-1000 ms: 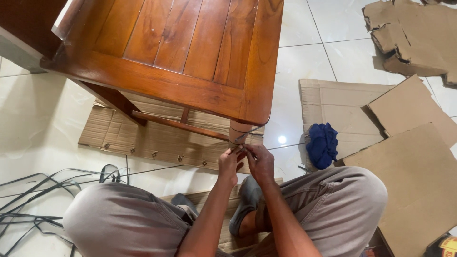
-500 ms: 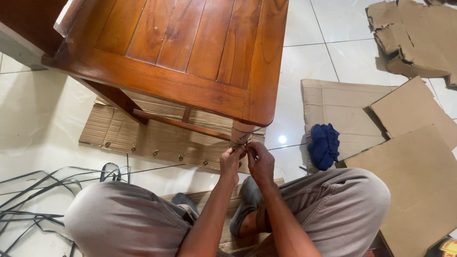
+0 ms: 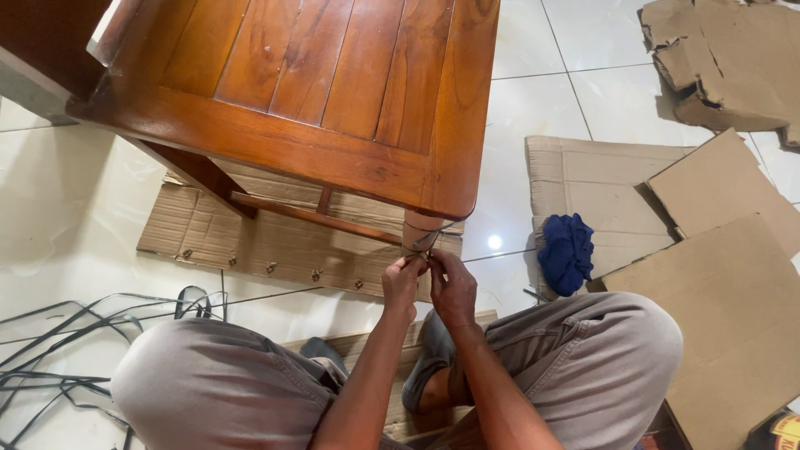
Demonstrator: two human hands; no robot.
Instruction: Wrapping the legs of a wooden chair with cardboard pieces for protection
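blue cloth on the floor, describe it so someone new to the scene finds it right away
Start at the wooden table that fills the upper left, then look right past its near corner leg to the flat cardboard sheets spread over the white tiles. The blue cloth lies crumpled at the left edge of those sheets, just above the person's right knee. It is the only blue, soft thing there; everything around it is brown and flat.

Blue cloth point(image 3: 566, 253) on flat cardboard point(image 3: 723, 275) — black straps point(image 3: 75, 342) tangled on white tile floor point(image 3: 58, 208).
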